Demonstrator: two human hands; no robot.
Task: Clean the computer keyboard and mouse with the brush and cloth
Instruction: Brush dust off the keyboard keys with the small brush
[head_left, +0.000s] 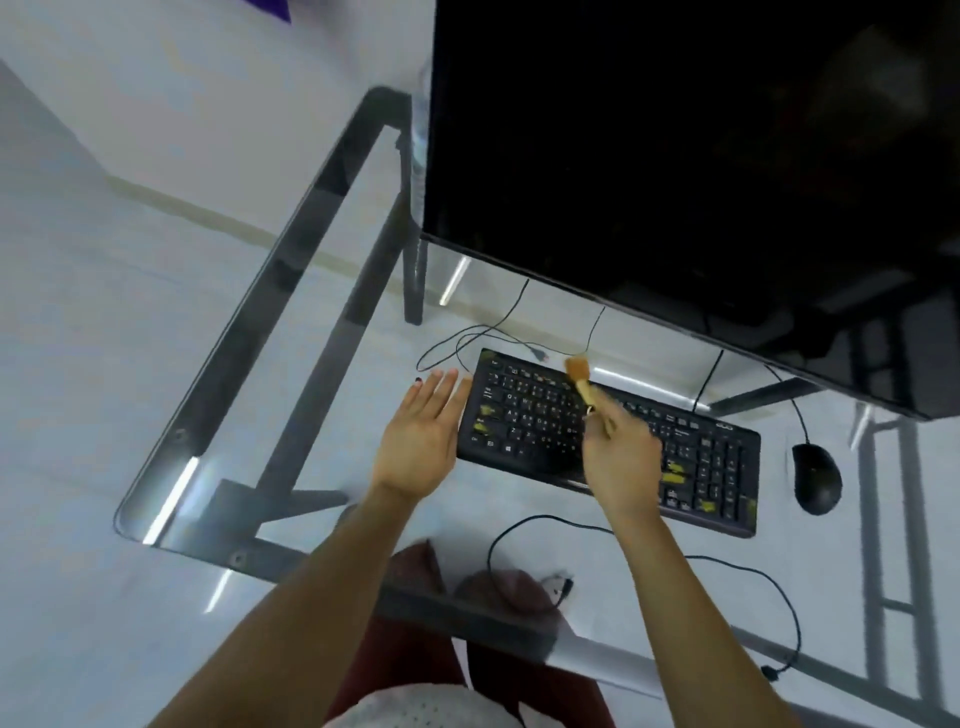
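A black keyboard (540, 421) with yellowish smudges lies on the glass desk (291, 332). My right hand (621, 457) grips a small brush (582, 382) by its pale handle. Its orange-brown bristles point at the keyboard's top row. My left hand (423, 434) lies flat, fingers straight, against the keyboard's left edge. A black mouse (816, 478) sits to the right of the keyboard. No cloth is in view.
A large dark monitor (701, 171) stands right behind the keyboard. Thin black cables (498, 332) trail behind the keyboard, and another cable (727, 564) loops on the glass near the front edge. The desk's dark metal frame (332, 332) shows through the glass.
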